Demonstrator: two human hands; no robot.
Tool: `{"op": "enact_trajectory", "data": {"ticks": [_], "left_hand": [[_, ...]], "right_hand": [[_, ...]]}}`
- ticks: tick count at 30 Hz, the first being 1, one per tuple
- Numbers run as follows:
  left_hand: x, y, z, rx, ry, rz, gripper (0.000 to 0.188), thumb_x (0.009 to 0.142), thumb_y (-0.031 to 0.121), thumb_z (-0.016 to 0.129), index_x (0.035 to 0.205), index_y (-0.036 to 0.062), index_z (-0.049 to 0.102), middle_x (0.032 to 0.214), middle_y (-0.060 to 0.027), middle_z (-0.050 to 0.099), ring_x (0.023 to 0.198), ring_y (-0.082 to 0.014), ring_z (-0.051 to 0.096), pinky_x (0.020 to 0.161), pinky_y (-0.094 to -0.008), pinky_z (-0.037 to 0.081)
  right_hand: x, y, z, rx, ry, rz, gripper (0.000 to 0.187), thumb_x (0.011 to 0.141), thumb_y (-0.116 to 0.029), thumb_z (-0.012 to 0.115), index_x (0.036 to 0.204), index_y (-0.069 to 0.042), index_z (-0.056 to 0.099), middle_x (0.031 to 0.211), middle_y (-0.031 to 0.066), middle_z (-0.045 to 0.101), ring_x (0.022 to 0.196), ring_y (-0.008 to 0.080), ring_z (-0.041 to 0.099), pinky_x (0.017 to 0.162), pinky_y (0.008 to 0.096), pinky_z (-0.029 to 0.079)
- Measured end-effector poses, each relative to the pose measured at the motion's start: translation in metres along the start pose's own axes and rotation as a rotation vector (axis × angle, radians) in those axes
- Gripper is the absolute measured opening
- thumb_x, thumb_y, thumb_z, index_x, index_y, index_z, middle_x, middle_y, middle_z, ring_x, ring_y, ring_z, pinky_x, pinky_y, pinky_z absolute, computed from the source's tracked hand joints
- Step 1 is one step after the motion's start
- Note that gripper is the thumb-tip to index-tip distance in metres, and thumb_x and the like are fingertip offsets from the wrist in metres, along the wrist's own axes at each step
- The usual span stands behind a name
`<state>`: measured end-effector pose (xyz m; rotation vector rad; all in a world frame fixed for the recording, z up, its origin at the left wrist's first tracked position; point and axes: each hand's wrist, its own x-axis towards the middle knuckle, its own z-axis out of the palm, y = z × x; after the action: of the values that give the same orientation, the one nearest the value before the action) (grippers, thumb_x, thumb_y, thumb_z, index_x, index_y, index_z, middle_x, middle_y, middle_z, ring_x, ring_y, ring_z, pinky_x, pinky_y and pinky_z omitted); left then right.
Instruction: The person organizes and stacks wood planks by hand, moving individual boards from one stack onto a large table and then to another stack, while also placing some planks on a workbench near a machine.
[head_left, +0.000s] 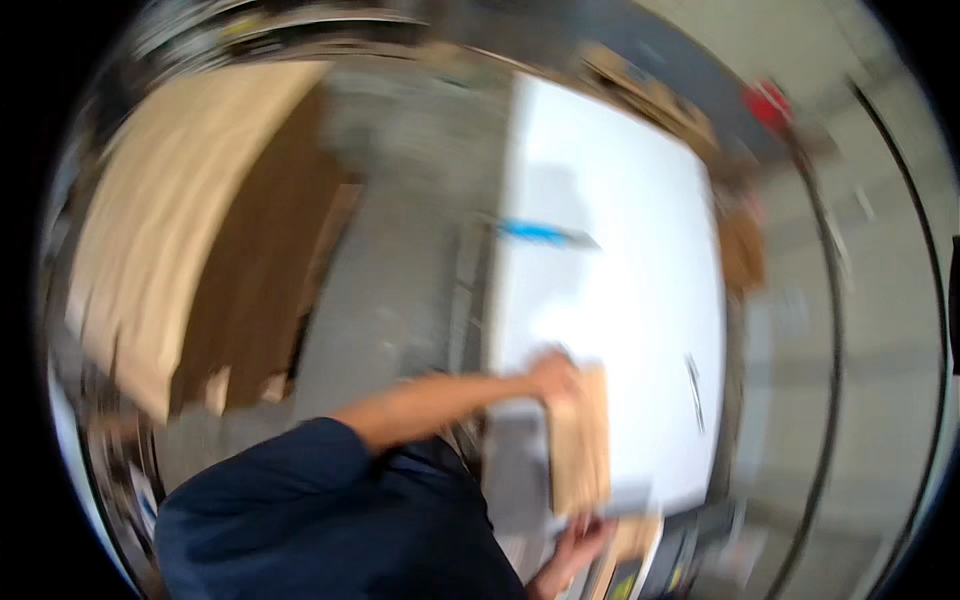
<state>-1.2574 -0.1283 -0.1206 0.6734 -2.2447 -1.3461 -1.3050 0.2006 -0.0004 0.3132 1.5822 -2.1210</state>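
A light wooden board (pixel 580 445) stretches over the near left part of a white tabletop (pixel 640 270). My left hand (pixel 555 378) comes across from the left and is closed on the board's far end. At the near end, my right hand (pixel 582 548) has its fingers closed on the board's edge; motion blurs both hands. Farther up the tabletop lies a blue-handled tool (pixel 535 232) with a narrow grey end, its kind too blurred to tell. A thin dark stick-like thing (pixel 695 393) lies near the right edge.
A large stack of pale sheets with a dark brown side (pixel 200 220) stands at the left, across a grey floor (pixel 390 250). Beside my right hand are more boards (pixel 630 545) and a dark case (pixel 690 545). Dark cables (pixel 830 330) run along the right.
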Motion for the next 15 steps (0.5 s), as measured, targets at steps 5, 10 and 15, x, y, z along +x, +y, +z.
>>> {"op": "enact_trajectory", "data": {"ticks": [5, 10, 15], "left_hand": [[0.020, 0.085, -0.056, -0.019, -0.447, -0.129, 0.033, 0.081, 0.029, 0.065, 0.096, 0.0001, 0.067, 0.084, -0.0231, 0.064, 0.089, -0.0333, 0.059, 0.079, -0.0436, 0.047], [0.010, 0.089, -0.051, 0.082, -0.385, -0.062, 0.041, 0.080, 0.036, 0.062, 0.101, 0.0009, 0.065, 0.084, -0.0178, 0.060, 0.087, -0.0294, 0.050, 0.079, -0.0402, 0.044], [0.008, 0.085, -0.048, -0.033, -0.413, -0.132, 0.041, 0.081, 0.034, 0.064, 0.098, -0.0025, 0.065, 0.080, -0.0144, 0.058, 0.084, -0.0236, 0.049, 0.074, -0.0361, 0.043]], "right_hand": [[0.003, -0.002, -0.012, 0.401, 0.320, -0.068, 0.039, 0.089, -0.046, 0.054, 0.081, -0.008, 0.051, 0.080, 0.0046, 0.055, 0.076, 0.0231, 0.052, 0.074, 0.0345, 0.044], [-0.001, -0.010, -0.007, 0.748, 0.496, -0.081, 0.046, 0.087, -0.050, 0.056, 0.089, -0.004, 0.054, 0.085, 0.0072, 0.058, 0.088, 0.0250, 0.053, 0.087, 0.0393, 0.041], [0.006, -0.009, -0.017, 0.940, 0.288, -0.171, 0.032, 0.095, -0.034, 0.048, 0.089, -0.003, 0.053, 0.076, 0.0089, 0.057, 0.068, 0.0230, 0.056, 0.062, 0.0345, 0.049]]}}
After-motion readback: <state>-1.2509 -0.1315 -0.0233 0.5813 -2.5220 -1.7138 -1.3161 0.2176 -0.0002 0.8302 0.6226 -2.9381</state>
